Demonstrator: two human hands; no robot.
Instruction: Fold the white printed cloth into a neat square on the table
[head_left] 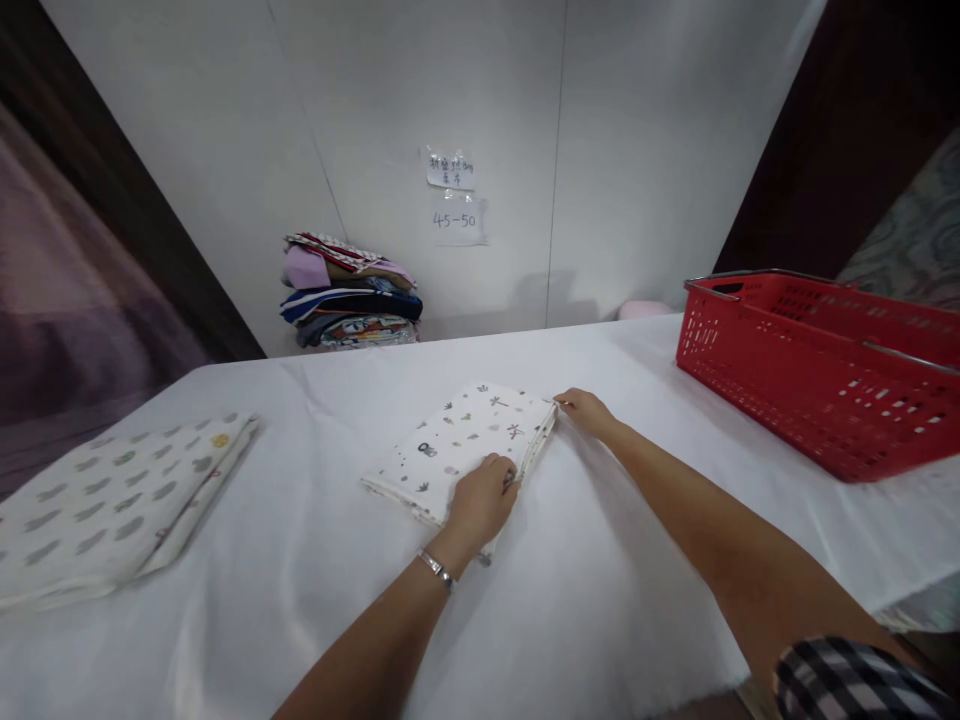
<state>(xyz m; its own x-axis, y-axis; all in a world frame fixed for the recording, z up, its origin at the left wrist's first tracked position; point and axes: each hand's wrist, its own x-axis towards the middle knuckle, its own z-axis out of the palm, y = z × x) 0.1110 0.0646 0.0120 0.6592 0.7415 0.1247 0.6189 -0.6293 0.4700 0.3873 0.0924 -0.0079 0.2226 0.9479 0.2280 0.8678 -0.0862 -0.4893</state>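
Note:
A folded white cloth (465, 440) with small grey and green prints lies on the white-covered table (337, 600). My left hand (484, 498), with a bracelet at the wrist, is closed on its near edge, fingers curled around the fold. At the cloth's right corner my right hand (586, 412) pinches the fabric between thumb and fingers. The layers show along the right side, between the two hands. Farther left rests another folded cloth (112, 500), white with grey cloud-like shapes, apart from both hands.
A red plastic basket (810, 380) with metal handles stands at the right. Against the back wall sits a stack of folded fabrics (352, 300). Handwritten paper signs (459, 220) are taped above. A pink object (643, 309) shows behind the table's far edge.

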